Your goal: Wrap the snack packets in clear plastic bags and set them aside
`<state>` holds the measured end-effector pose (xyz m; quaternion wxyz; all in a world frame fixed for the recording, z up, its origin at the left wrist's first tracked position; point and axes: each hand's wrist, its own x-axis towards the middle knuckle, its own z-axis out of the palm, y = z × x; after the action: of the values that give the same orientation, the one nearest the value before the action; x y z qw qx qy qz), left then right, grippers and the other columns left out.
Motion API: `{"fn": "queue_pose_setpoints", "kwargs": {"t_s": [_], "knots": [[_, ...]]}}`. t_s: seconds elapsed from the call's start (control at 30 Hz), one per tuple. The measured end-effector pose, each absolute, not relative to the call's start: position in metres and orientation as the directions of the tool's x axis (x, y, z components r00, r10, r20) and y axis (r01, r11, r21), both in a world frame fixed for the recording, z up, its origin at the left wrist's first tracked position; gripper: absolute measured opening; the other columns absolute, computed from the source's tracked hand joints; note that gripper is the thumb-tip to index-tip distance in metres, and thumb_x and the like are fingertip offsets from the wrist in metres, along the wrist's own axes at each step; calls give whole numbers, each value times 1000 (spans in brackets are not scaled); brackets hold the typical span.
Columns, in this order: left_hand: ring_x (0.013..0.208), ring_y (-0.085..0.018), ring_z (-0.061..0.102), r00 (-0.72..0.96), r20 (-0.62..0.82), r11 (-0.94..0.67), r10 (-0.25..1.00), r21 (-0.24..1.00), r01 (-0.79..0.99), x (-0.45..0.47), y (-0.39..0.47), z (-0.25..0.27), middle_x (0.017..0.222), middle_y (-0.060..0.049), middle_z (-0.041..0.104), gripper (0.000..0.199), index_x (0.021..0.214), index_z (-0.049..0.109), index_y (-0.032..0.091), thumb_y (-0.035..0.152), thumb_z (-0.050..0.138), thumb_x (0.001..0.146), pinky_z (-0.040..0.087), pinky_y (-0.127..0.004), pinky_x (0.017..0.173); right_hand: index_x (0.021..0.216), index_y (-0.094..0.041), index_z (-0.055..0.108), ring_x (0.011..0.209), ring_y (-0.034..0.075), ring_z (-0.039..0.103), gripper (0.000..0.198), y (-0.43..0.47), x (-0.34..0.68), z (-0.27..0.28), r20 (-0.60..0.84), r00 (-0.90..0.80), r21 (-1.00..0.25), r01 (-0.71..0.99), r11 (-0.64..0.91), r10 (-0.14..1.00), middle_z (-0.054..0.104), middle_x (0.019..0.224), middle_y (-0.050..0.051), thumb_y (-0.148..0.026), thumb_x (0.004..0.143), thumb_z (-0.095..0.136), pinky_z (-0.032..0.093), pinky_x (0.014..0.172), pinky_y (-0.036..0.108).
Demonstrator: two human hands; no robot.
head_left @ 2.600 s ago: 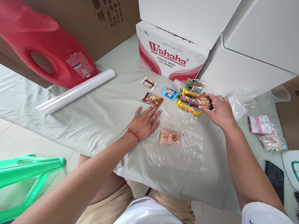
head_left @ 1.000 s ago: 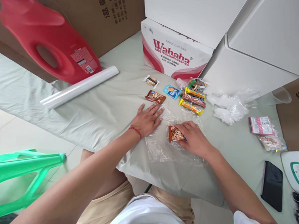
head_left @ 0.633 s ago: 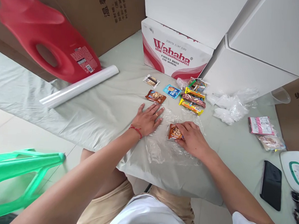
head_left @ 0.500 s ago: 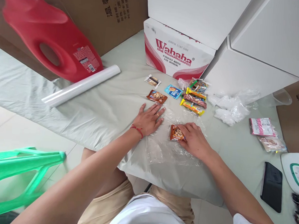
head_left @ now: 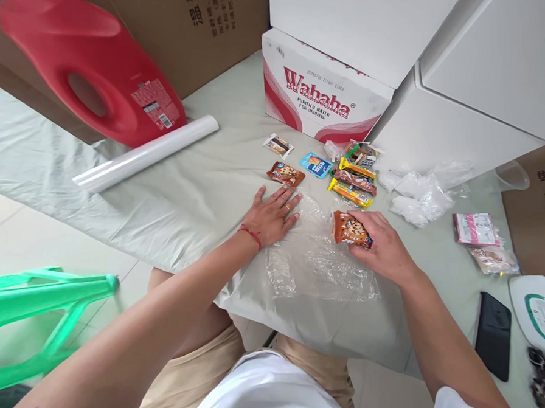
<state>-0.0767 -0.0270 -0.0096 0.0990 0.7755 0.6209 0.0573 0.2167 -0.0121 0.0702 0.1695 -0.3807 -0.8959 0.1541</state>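
My right grip (head_left: 382,243) is clamped on the brown cookie packet (head_left: 348,229); the thumb bears on the near side, the fingers on the far side; only the packet's right end is covered. The packet's long axis runs roughly left to right, dipping slightly toward my palm; its free end points left, in the general direction of my left grip (head_left: 270,221). The left grip is flat on the surface (head_left: 176,211), fingers spread apart, clamped on nothing; its fingertips are just beside a second cookie packet (head_left: 287,173); contact there I cannot tell.

Principal relation: the packet is at the far right part of the clear film (head_left: 315,267); the film spreads between both grips, with its bulk to the left of and nearer to me than the packet; the right grip is the nearer one to the packet. A yellow bar (head_left: 350,193) lies just beyond it; clearance between packet and film I cannot tell.
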Motion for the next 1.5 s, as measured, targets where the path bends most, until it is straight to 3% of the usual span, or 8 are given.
{"fn": "queue_pose_setpoints", "kwargs": {"t_s": [0.3, 0.43, 0.6, 0.9, 1.0, 1.2, 1.37, 1.5], "knots": [[158, -27, 29, 206, -3, -198, 979, 259, 945, -76, -28, -8, 171, -8, 30, 58, 162, 35, 28, 40, 20, 107, 8, -67, 126, 151, -21, 48, 136, 35, 48, 67, 4, 167, 35, -34, -840, -349, 517, 782, 541, 56, 144, 18, -34, 89, 71, 32, 117, 58], [158, -28, 29, 219, 23, -216, 976, 281, 935, -77, -30, -9, 171, -8, 28, 58, 163, 34, 27, 41, 20, 108, 9, -67, 126, 159, -24, 36, 149, 36, 35, 77, -6, 177, 35, 45, -829, -365, 505, 782, 557, 41, 159, 18, -53, 94, 66, 27, 121, 62], [159, -25, 27, 212, 110, -237, 971, 358, 903, -85, -34, -8, 172, -6, 29, 57, 162, 35, 28, 41, 20, 108, 13, -59, 127, 147, -26, 50, 135, 32, 50, 53, -52, 207, 56, 244, -742, -452, 483, 750, 624, 58, 137, 16, -45, 99, 61, 45, 110, 52], [159, -28, 26, 112, 432, -302, 895, 401, 865, -107, -71, 1, 166, -11, 41, 55, 157, 42, 29, 38, 41, 103, 24, -54, 126, 131, -26, 62, 120, 31, 58, 33, -119, 246, 9, 212, -690, -375, 597, 709, 692, 64, 126, 13, -20, 98, 59, 54, 99, 55], [155, -30, 35, 285, 535, -511, 795, 340, 789, -100, -106, 12, 161, -10, 49, 68, 162, 29, 34, 42, 52, 99, 22, -58, 127, 113, -28, 70, 115, 30, 61, 24, -112, 244, 12, 284, -649, -401, 588, 702, 706, 67, 118, 11, -14, 98, 57, 57, 93, 51], [147, -38, 46, 644, 318, -717, 696, 357, 598, -92, -145, 9, 160, -18, 48, 101, 165, 23, 32, 79, 60, 83, 2, -66, 127, 106, -26, 73, 100, 23, 66, 23, -67, 227, 54, 259, -643, -485, 559, 673, 721, 68, 111, 11, -24, 103, 50, 58, 83, 39], [138, -33, 52, 529, 339, -625, 778, 338, 703, -88, -134, 3, 151, -19, 55, 87, 167, 14, 27, 39, 62, 95, 10, -64, 126, 108, -24, 72, 87, 19, 67, 26, -26, 214, 82, 113, -681, -480, 600, 640, 724, 71, 101, 7, -29, 105, 47, 53, 75, 30], [114, -30, 58, 435, 359, -546, 826, 315, 776, -78, -114, 10, 120, -12, 63, 83, 160, 37, 33, 13, 57, 82, 32, -62, 115, 106, -23, 74, 80, 19, 67, 26, -5, 212, 89, 45, -673, -471, 637, 610, 738, 70, 92, 5, -31, 103, 49, 49, 71, 30]]}}
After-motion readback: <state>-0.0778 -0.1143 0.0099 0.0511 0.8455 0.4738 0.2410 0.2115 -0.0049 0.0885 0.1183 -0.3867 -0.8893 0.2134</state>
